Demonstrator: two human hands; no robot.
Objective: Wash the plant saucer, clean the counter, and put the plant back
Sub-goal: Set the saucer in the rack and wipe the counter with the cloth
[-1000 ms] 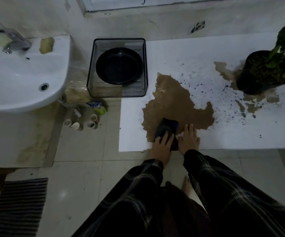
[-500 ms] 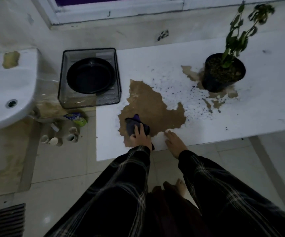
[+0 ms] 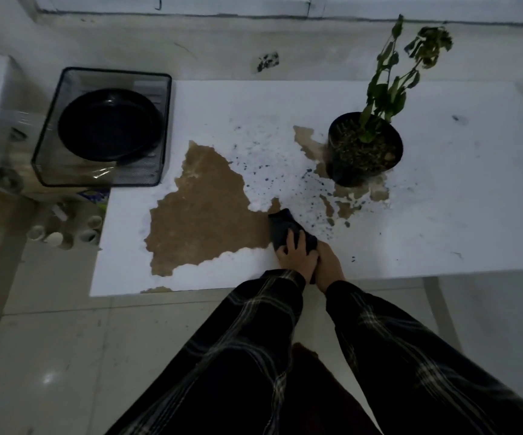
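We see the saucer (image 3: pixel 109 124) in the wire basket (image 3: pixel 49 142) at 10 o'clock. Our left hand (image 3: pixel 296 257) grips the cloth (image 3: pixel 280 229) on the tabletop (image 3: pixel 442 215) beside the brown spill (image 3: pixel 203 215). We cannot tell our right hand's (image 3: pixel 329 266) grip. The plant (image 3: pixel 365 149) stands at 1 o'clock.

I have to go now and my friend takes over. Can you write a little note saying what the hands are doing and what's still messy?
Left hand: grips the dark cloth at the right edge of the big brown puddle.
Right hand: beside the left, at the cloth's near end; grip unclear.
Plant pot: stands on the white counter, in a smaller brown spill.
Black saucer: sits in the mesh basket, left of the counter.
Done: wiping has begun.
Left: mop both puddles and the dark soil specks, then set the plant back on the saucer.
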